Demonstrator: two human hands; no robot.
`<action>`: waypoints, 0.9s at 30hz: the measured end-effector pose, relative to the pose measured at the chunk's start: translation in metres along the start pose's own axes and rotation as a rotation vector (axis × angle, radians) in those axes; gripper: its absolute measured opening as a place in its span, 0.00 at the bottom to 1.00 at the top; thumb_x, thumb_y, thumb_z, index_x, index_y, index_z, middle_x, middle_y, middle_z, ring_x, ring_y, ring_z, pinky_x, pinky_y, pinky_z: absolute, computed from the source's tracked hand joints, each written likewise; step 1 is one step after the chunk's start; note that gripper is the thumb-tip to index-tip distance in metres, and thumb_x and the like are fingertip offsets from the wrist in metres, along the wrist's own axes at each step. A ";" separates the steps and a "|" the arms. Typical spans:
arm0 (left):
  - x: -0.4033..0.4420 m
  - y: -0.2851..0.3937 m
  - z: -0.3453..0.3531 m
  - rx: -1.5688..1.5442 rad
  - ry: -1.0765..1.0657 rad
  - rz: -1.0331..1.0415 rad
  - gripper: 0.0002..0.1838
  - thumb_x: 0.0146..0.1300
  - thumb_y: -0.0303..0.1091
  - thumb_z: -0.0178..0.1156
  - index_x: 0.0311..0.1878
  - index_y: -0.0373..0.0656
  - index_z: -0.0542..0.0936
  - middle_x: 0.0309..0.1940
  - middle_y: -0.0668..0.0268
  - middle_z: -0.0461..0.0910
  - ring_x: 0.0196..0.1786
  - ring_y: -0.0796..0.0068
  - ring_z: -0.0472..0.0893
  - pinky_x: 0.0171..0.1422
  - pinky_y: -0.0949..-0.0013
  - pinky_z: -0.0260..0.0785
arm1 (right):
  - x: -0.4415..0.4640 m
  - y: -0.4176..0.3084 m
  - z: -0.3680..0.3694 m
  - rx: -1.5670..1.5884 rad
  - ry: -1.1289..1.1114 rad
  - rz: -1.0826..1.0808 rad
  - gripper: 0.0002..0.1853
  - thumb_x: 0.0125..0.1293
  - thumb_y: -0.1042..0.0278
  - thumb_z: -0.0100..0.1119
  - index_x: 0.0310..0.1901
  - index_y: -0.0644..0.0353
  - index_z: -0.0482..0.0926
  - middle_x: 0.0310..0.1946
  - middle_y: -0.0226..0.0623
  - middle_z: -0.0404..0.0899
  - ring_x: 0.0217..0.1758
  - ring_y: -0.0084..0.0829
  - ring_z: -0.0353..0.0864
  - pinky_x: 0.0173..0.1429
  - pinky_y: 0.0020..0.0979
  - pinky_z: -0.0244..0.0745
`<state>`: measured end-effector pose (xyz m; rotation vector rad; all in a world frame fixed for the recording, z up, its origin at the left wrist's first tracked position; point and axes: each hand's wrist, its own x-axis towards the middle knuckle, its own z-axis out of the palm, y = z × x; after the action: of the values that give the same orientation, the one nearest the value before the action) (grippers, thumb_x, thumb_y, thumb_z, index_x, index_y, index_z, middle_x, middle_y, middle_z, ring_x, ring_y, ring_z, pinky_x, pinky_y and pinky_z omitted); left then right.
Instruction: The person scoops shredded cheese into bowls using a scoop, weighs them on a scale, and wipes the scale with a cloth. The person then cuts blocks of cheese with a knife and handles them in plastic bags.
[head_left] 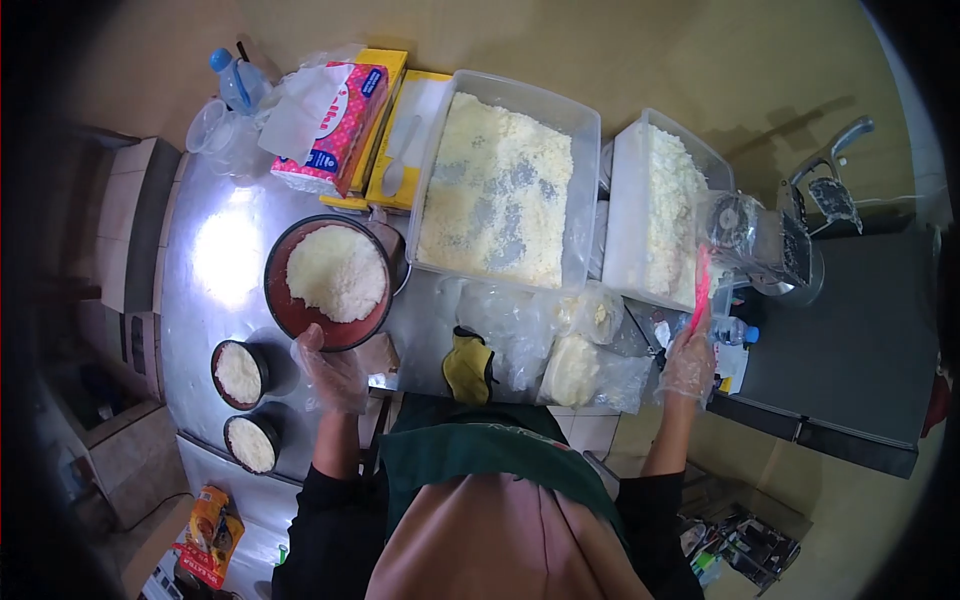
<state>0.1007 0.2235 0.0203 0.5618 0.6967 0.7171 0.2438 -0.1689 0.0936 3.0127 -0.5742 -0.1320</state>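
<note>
My left hand, in a clear plastic glove, grips the near rim of a dark bowl with a red inside, thumb over the edge. A mound of white, finely grated food fills part of that bowl. My right hand, also gloved, is closed around a pink-handled utensil. Its far end reaches the near right corner of a clear bin of white gratings; I cannot make out its working end.
Two small black bowls of white gratings stand at left. A wide clear bin holds pale crumbs. Plastic bags, a yellow-black cloth item, a tissue pack and a metal grating machine surround them.
</note>
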 end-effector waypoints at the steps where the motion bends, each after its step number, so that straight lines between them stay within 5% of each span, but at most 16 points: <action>1: -0.001 0.001 0.004 0.001 -0.003 0.005 0.17 0.58 0.35 0.59 0.50 0.42 0.71 0.49 0.69 0.74 0.53 0.76 0.73 0.61 0.69 0.64 | 0.005 0.016 0.022 -0.049 0.016 -0.064 0.28 0.67 0.61 0.41 0.69 0.49 0.52 0.26 0.54 0.78 0.30 0.54 0.79 0.32 0.51 0.71; 7: 0.002 0.001 -0.011 0.048 0.041 -0.026 0.18 0.61 0.39 0.57 0.51 0.44 0.70 0.51 0.69 0.71 0.57 0.76 0.69 0.65 0.67 0.58 | -0.004 -0.004 -0.011 0.115 0.230 -0.168 0.23 0.68 0.61 0.43 0.64 0.51 0.62 0.25 0.52 0.78 0.27 0.51 0.78 0.29 0.47 0.69; 12: 0.001 -0.005 -0.017 0.159 0.060 0.051 0.22 0.62 0.44 0.56 0.55 0.44 0.68 0.55 0.68 0.68 0.61 0.74 0.65 0.68 0.64 0.54 | 0.005 -0.108 -0.027 0.307 0.225 -0.463 0.21 0.68 0.59 0.43 0.61 0.48 0.66 0.25 0.53 0.78 0.29 0.52 0.79 0.33 0.48 0.71; 15: 0.002 -0.012 -0.039 0.188 0.054 0.032 0.22 0.64 0.46 0.54 0.55 0.44 0.67 0.55 0.68 0.67 0.61 0.74 0.64 0.69 0.63 0.52 | 0.046 -0.180 0.006 0.303 0.068 -0.565 0.17 0.67 0.59 0.42 0.52 0.56 0.72 0.28 0.54 0.79 0.34 0.53 0.80 0.41 0.49 0.73; 18: 0.004 -0.025 -0.084 0.742 -0.010 0.306 0.22 0.65 0.46 0.52 0.56 0.44 0.66 0.56 0.67 0.67 0.61 0.74 0.64 0.69 0.64 0.52 | 0.114 -0.233 0.078 0.139 -0.079 -0.523 0.20 0.66 0.56 0.40 0.50 0.60 0.72 0.39 0.55 0.78 0.45 0.54 0.77 0.52 0.47 0.70; 19: 0.002 -0.023 -0.087 0.809 -0.021 0.335 0.20 0.61 0.34 0.55 0.56 0.42 0.65 0.53 0.61 0.68 0.57 0.65 0.67 0.64 0.61 0.57 | 0.129 -0.242 0.092 0.141 -0.077 -0.530 0.20 0.66 0.56 0.40 0.50 0.60 0.72 0.39 0.55 0.78 0.45 0.54 0.77 0.52 0.47 0.70; 22: -0.003 -0.007 -0.098 1.501 -0.181 1.021 0.25 0.55 0.23 0.59 0.56 0.41 0.65 0.51 0.55 0.70 0.52 0.54 0.71 0.57 0.58 0.63 | 0.153 -0.267 0.119 0.117 -0.096 -0.464 0.20 0.66 0.55 0.39 0.46 0.61 0.75 0.41 0.56 0.78 0.48 0.52 0.77 0.53 0.46 0.70; 23: -0.006 -0.001 -0.099 1.510 -0.188 0.873 0.25 0.54 0.23 0.60 0.56 0.41 0.66 0.50 0.55 0.70 0.52 0.54 0.71 0.57 0.58 0.63 | 0.155 -0.273 0.127 0.172 -0.099 -0.430 0.20 0.66 0.55 0.40 0.44 0.62 0.76 0.43 0.57 0.78 0.48 0.51 0.77 0.54 0.45 0.70; 26: -0.009 -0.001 -0.083 1.448 -0.245 0.962 0.24 0.53 0.22 0.60 0.55 0.40 0.67 0.49 0.55 0.71 0.52 0.54 0.72 0.57 0.58 0.63 | 0.163 -0.284 0.150 0.248 -0.148 -0.486 0.21 0.65 0.54 0.41 0.43 0.64 0.78 0.45 0.57 0.77 0.50 0.51 0.77 0.55 0.44 0.70; 27: -0.010 -0.001 -0.080 0.890 -0.023 0.449 0.23 0.55 0.25 0.60 0.54 0.40 0.67 0.49 0.57 0.71 0.53 0.57 0.72 0.58 0.59 0.63 | 0.166 -0.287 0.156 0.277 -0.188 -0.572 0.22 0.65 0.54 0.40 0.44 0.64 0.78 0.45 0.56 0.77 0.50 0.52 0.76 0.56 0.44 0.69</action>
<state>0.0365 0.2329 -0.0283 1.5747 0.8681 0.7919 0.4862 0.0271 -0.0984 3.3621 0.3063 -0.3979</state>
